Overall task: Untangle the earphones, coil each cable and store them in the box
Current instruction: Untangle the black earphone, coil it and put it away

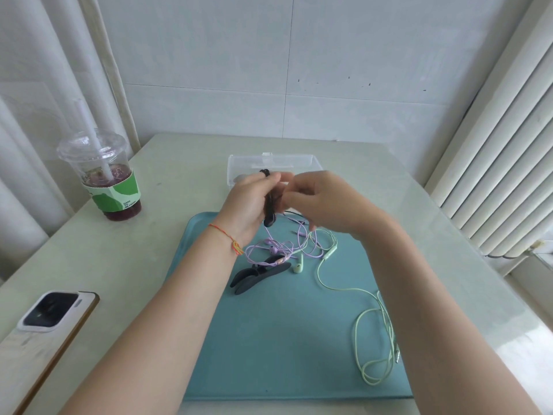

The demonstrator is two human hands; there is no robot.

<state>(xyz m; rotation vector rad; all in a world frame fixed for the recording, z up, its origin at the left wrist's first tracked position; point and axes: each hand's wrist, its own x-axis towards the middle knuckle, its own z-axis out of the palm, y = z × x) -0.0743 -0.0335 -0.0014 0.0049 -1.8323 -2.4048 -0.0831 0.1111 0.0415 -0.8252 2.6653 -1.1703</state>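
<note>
Left hand grips the black coiled earphone cable, right hand pinches it; light, floppy, best held mid-bundle.

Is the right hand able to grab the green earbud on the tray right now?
Probably yes. The green earbud lies bare on the blue tray, just below the right hand, with nothing over it. That hand would first have to let go of the black cable it is working on with the left hand.
</note>
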